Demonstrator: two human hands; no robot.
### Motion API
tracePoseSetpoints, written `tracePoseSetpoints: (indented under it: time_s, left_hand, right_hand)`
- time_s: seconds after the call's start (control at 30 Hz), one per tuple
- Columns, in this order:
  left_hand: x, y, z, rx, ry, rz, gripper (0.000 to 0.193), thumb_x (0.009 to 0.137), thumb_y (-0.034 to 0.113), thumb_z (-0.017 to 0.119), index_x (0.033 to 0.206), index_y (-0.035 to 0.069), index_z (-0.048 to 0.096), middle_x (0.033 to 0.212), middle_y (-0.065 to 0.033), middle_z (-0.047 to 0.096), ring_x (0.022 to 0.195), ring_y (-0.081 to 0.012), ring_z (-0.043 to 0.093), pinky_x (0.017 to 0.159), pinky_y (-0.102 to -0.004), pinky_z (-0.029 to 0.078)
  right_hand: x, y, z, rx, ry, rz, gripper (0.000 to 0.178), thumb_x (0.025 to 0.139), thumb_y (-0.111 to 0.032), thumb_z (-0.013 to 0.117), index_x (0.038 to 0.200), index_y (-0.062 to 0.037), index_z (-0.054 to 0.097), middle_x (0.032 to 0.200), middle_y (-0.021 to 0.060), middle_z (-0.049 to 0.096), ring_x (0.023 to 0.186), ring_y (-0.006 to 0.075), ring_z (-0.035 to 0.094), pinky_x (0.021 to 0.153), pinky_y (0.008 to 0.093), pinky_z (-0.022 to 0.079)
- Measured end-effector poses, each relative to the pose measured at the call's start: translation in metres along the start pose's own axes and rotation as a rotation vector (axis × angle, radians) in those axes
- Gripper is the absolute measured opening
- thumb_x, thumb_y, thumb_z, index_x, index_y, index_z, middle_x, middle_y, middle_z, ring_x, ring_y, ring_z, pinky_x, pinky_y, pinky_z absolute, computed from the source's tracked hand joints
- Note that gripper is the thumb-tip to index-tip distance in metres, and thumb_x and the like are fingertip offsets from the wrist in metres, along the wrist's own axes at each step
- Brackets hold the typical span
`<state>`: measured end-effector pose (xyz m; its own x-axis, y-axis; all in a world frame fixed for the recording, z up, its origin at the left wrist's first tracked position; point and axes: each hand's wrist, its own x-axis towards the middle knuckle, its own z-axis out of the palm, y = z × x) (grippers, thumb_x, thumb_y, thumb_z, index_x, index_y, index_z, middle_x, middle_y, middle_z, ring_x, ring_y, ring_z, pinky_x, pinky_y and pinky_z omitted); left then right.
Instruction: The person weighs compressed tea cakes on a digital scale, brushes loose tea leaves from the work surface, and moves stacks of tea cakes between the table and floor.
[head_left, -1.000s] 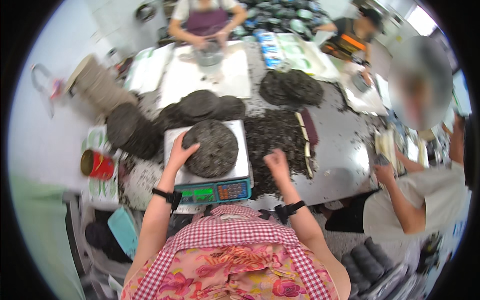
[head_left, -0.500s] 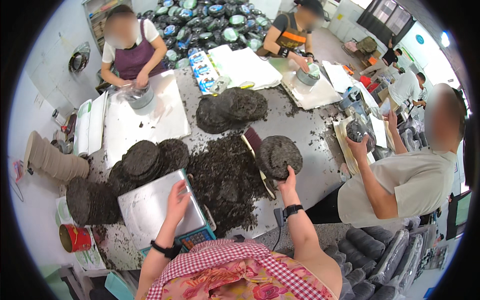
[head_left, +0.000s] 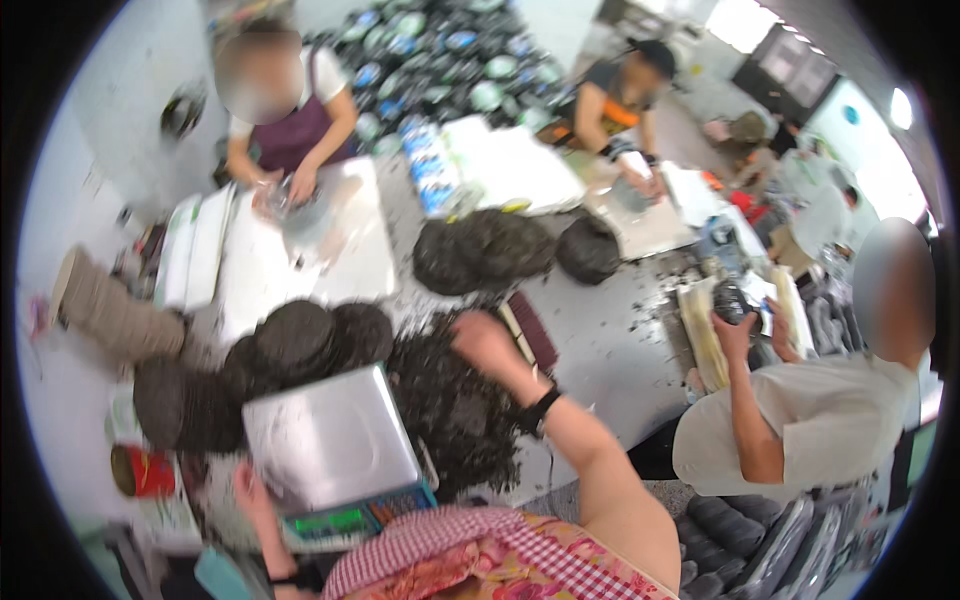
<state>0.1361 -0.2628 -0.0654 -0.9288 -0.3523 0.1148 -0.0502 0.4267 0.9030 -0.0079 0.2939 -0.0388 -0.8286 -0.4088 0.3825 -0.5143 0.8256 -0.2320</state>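
Note:
My right hand (head_left: pixel 487 343) reaches over the heap of loose dark flakes (head_left: pixel 455 425), and motion smears its fingers. Just right of it lies a brush with dark red bristles (head_left: pixel 533 332). My left hand (head_left: pixel 250 487) is low beside the near left corner of a digital scale (head_left: pixel 330 435), also blurred. Nothing rests on the scale's metal plate. Dark round pressed cakes, perhaps dried seaweed, lie in stacks (head_left: pixel 295 338) behind the scale. A single cake (head_left: pixel 588 250) sits at the far side, beside more cakes (head_left: pixel 495 245).
A tall cake stack (head_left: pixel 180 402), tan ring-shaped pieces (head_left: pixel 115 305) and a red can (head_left: pixel 150 470) stand left. Two people work across the table at round moulds, and a third at right holds a dark wrapped cake (head_left: pixel 733 300). Wrapped black bundles (head_left: pixel 740 520) lie lower right.
My right hand has let go of the round cake, now at the far side, and moved left over the flakes. My left hand has dropped from above the scale to its near left corner.

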Motion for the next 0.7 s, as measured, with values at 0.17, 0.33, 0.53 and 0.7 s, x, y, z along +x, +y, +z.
tracePoseSetpoints:
  time_s: [0.17, 0.33, 0.53, 0.7]
  left_hand:
    - [0.0, -0.159, -0.092, 0.047, 0.364, -0.741, 0.052, 0.09, 0.04, 0.046, 0.13, 0.007, 0.044, 0.126, -0.0055, 0.05, 0.113, -0.0198, 0.047, 0.093, -0.0345, 0.035]
    - [0.064, -0.177, -0.068, -0.202, 0.311, -0.859, 0.054, 0.09, 0.042, 0.044, 0.132, 0.008, 0.042, 0.129, -0.0064, 0.048, 0.117, -0.0208, 0.044, 0.096, -0.0354, 0.033]
    - [0.123, -0.199, -0.057, -0.499, 0.253, -0.914, 0.056, 0.09, 0.045, 0.04, 0.134, 0.009, 0.04, 0.132, -0.0075, 0.045, 0.121, -0.0219, 0.041, 0.099, -0.0365, 0.029]
    - [0.155, -0.223, -0.071, -0.656, 0.321, -0.972, 0.058, 0.091, 0.047, 0.037, 0.135, 0.01, 0.039, 0.135, -0.0084, 0.042, 0.125, -0.0228, 0.038, 0.101, -0.0375, 0.026]
  right_hand:
    - [0.002, -0.132, -0.012, 0.424, -0.176, -0.094, 0.023, 0.076, -0.018, 0.06, 0.096, -0.0057, 0.06, 0.093, 0.0111, 0.057, 0.087, 0.0292, 0.057, 0.074, 0.038, 0.047]
    - [0.06, -0.204, -0.035, 0.673, -0.128, 0.169, 0.025, 0.077, -0.015, 0.059, 0.1, -0.0043, 0.059, 0.095, 0.0111, 0.06, 0.088, 0.026, 0.059, 0.076, 0.0349, 0.048]
    - [0.158, -0.332, 0.001, 0.632, -0.161, -0.279, 0.046, 0.07, -0.013, 0.063, 0.114, -0.0023, 0.051, 0.107, 0.0146, 0.056, 0.1, 0.0284, 0.055, 0.086, 0.0386, 0.043]
    - [0.238, -0.422, 0.051, 0.421, -0.178, -0.554, 0.073, 0.06, -0.024, 0.072, 0.125, -0.006, 0.043, 0.128, 0.0172, 0.041, 0.122, 0.0336, 0.035, 0.094, 0.0519, 0.033]
